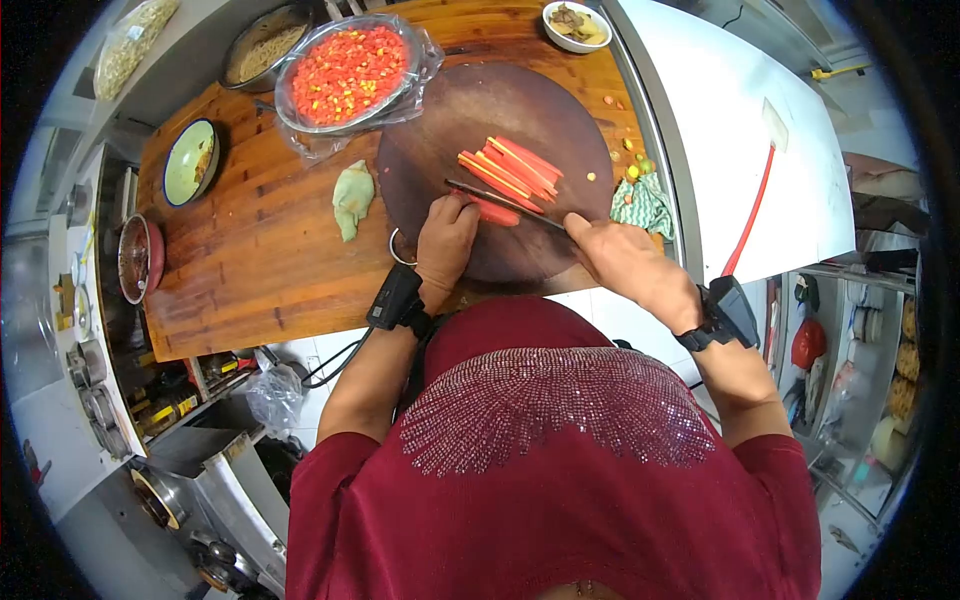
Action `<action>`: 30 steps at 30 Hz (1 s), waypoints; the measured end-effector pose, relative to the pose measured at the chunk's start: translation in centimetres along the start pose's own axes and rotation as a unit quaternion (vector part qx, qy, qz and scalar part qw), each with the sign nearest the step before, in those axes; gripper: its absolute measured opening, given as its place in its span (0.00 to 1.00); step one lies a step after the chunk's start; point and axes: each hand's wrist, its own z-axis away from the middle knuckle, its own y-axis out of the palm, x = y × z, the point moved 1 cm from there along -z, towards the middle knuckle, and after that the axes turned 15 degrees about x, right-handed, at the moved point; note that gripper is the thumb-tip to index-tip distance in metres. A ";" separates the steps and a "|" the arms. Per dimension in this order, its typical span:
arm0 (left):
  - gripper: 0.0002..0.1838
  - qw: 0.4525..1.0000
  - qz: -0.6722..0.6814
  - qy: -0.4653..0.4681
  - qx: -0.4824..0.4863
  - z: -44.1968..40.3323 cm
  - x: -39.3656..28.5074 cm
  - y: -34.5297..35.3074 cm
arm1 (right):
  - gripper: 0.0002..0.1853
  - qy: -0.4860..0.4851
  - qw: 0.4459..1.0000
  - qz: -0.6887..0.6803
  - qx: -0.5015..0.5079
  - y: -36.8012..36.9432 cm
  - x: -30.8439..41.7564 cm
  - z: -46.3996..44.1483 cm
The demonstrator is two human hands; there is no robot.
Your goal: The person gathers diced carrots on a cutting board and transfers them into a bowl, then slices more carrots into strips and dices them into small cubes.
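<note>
I have the wooden table (255,260) across most of the far side of my view, with a white surface (740,120) along its right. A long red handle (750,215) with a pale flat head lies on that white surface. On the table sits a round dark chopping board (545,115), and at its far left a metal tray (283,100), wrapped in clear plastic, holds diced red and yellow pieces. Just left of the tray stands a dark pot (234,72); a green bowl (180,165) and a red bowl (155,255) are at the left edge, and a white bowl (577,45) with slices is at the far right.

On the near part of the board I watch the right hand (620,255), its fingers wrapped together around the handle of the knife (505,197). The left hand (447,235) has its fingers bent by the blade's left end, beside the red strips; I cannot tell whether they are clamped on a piece. Most of the red strips (510,168) lie bunched beyond the blade, with some on its near side. A crumpled pale green cloth (352,200) lies left of the board, a green patterned cloth (643,207) right of it.
</note>
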 end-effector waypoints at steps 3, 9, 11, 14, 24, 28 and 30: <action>0.08 1.000 0.009 0.005 -0.014 0.0 0.0 -0.2 | 0.07 0.031 0.998 -0.002 0.060 -0.6 0.3 -0.6; 0.09 1.000 0.023 0.014 -0.009 0.2 0.2 -0.1 | 0.07 0.007 0.999 0.010 -0.034 3.5 -0.2 -3.1; 0.08 0.999 0.031 0.013 -0.017 0.2 0.1 -0.2 | 0.07 0.004 0.999 0.012 -0.032 3.3 -0.6 -3.3; 0.08 1.000 0.027 0.015 -0.005 0.5 0.4 0.1 | 0.07 -0.028 0.999 0.007 -0.036 1.7 -0.2 -2.6; 0.07 0.999 0.038 0.014 -0.004 0.5 0.3 -0.2 | 0.07 0.003 0.999 0.002 0.044 1.4 0.7 -2.4; 0.08 0.999 0.029 0.024 -0.019 0.4 0.2 -0.1 | 0.09 -0.024 1.000 -0.006 -0.016 2.3 -0.2 -3.6; 0.09 0.999 0.011 0.028 -0.026 0.4 0.2 -0.1 | 0.09 -0.004 1.000 0.007 -0.009 1.3 0.1 -3.2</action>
